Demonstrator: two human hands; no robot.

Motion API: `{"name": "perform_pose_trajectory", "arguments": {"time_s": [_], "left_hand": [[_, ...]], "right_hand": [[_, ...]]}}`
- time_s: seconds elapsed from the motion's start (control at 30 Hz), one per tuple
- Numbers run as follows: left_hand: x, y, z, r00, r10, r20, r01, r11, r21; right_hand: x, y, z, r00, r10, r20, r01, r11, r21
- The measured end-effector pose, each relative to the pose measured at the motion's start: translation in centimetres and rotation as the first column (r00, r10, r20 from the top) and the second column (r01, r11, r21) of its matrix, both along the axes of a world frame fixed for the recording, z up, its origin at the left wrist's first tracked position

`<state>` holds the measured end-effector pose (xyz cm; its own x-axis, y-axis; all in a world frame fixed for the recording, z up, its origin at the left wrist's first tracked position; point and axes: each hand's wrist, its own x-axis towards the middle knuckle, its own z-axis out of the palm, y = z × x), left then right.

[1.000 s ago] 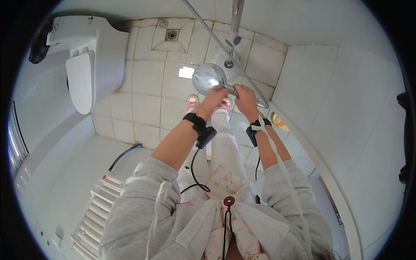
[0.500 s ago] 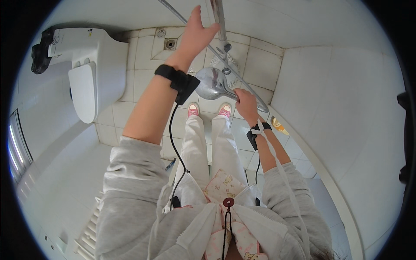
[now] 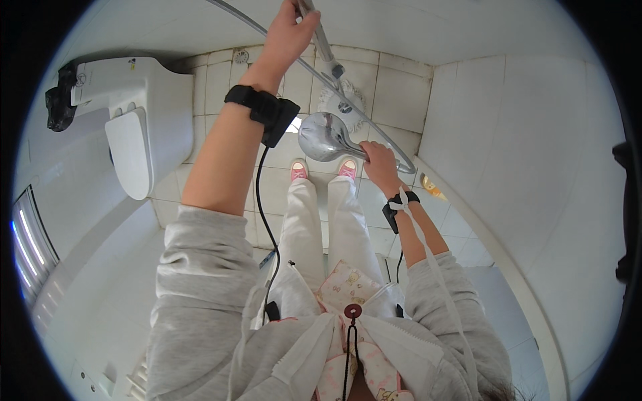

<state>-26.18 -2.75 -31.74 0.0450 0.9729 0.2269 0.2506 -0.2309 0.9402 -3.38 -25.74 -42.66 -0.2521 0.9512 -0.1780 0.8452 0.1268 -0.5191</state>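
Note:
My right hand [image 3: 381, 166] is closed round the handle of a chrome hand shower [image 3: 326, 137]. Its broad round head points left, above my shoes. From beside that hand a grey shower hose [image 3: 374, 128] runs up and left across the view. At the top edge my left hand [image 3: 289, 35] is on an upright metal shower pole [image 3: 324, 45], its thumb lying across it. The picture's edge cuts off some of the left fingers, though the hand appears closed round the pole.
A white toilet [image 3: 134, 144] stands at the left, with a black plastic bag [image 3: 61, 100] beside its tank. Below the pole lies a round, ruffled white cover [image 3: 342, 105] on the tiled floor. A pale ledge [image 3: 498, 264] curves along the right, with a yellow item [image 3: 433, 187] near it.
My left hand has moved up and left, from spread fingers beside the pole to contact with it. The right hand and hand shower have hardly moved. The view has shifted slightly.

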Motion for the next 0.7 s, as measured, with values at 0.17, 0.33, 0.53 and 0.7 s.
{"name": "perform_pose_trajectory", "arguments": {"time_s": [0.17, 0.33, 0.53, 0.7], "left_hand": [[1.8, -1.5, 2.1, 0.990, 0.012, -0.143, -0.020, 0.998, -0.055], [3.6, -1.9, 3.8, 0.981, -0.018, -0.192, 0.011, 0.999, -0.037], [4.3, -2.2, 4.2, 0.976, -0.048, -0.213, 0.050, 0.999, 0.007], [4.6, -2.7, 3.9, 0.977, -0.061, -0.203, 0.048, 0.997, -0.066]], "right_hand": [[0.6, -0.5, -0.4, 1.000, -0.014, -0.021, 0.013, 0.999, -0.047], [0.6, -0.9, -0.1, 1.000, 0.000, 0.031, 0.005, 0.988, -0.157], [0.2, -0.9, 0.2, 1.000, 0.012, 0.002, -0.011, 0.989, -0.150], [0.1, -1.1, 0.2, 1.000, 0.030, 0.005, -0.029, 0.994, -0.110]]}}
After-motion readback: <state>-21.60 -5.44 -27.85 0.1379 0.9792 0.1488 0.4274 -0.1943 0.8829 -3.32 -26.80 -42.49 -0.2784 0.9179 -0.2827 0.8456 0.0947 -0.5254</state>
